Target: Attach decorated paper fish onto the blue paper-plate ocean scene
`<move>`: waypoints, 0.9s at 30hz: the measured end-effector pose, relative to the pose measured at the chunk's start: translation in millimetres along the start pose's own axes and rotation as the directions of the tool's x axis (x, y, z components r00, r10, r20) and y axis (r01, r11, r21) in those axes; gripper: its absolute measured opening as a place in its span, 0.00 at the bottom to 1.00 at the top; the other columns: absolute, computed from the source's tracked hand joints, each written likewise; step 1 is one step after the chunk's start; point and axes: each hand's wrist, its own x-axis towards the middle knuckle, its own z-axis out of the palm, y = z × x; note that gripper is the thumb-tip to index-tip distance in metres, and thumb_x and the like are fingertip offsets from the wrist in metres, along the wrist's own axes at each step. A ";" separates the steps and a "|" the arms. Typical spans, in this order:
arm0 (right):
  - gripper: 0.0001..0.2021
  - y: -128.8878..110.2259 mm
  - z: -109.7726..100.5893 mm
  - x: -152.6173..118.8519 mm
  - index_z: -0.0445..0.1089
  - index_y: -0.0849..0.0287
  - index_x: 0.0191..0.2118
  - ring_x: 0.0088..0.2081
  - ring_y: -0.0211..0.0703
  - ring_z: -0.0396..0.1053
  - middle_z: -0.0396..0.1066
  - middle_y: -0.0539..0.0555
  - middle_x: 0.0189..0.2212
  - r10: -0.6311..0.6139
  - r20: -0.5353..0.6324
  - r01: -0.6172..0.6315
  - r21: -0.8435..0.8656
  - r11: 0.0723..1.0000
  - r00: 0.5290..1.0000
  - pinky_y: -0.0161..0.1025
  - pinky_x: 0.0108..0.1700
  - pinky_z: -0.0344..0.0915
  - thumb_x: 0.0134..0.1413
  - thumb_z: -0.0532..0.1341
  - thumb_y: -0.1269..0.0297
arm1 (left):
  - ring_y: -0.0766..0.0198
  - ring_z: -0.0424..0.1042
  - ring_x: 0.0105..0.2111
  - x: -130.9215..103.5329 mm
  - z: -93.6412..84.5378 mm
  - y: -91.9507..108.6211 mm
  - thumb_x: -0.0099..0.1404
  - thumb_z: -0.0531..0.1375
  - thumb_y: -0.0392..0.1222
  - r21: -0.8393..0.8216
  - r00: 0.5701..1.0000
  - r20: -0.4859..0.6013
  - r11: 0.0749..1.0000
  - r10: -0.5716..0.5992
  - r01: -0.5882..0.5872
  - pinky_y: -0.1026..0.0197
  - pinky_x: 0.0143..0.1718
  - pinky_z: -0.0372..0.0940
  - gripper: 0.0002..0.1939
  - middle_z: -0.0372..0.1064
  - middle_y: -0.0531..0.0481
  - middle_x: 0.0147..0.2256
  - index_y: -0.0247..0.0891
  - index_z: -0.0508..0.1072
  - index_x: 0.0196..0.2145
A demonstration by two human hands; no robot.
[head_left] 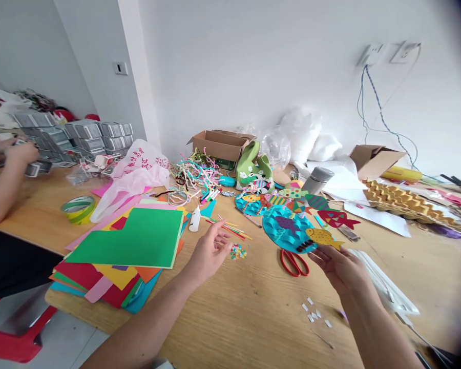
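My left hand (211,251) hovers over the table with fingers loosely curved and apart, and nothing shows in it. Just beside its fingertips lies a small heap of coloured paper bits (238,251), with thin coloured sticks (234,229) behind. My right hand (341,266) grips the near right edge of a blue-painted egg-tray craft (271,233) decorated with paper fish. A yellow spotted paper fish (325,237) sits right above those fingers, and a red paper fish (336,219) is farther back. Red-handled scissors (294,264) lie partly hidden under the craft's near edge.
Stacked coloured paper (138,236), tape (79,209) and a white glue bottle (194,219) are at left. Behind stand pipe cleaners (195,171), a cardboard box (225,143) and a green bag (249,169). A white glue gun (386,282) lies right. Another person's hand (23,151) works far left.
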 end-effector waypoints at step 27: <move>0.11 6.5 -46.3 32.8 0.73 0.58 0.30 0.26 0.39 0.74 0.76 0.52 0.29 0.057 -0.116 -0.048 0.079 0.996 0.992 0.32 0.27 0.75 0.33 0.69 0.72 | 0.51 0.62 0.48 164.2 52.5 -55.9 0.59 0.52 0.30 0.816 0.907 0.421 0.430 0.017 -0.387 0.51 0.51 0.60 0.21 0.68 0.39 0.43 0.39 0.75 0.47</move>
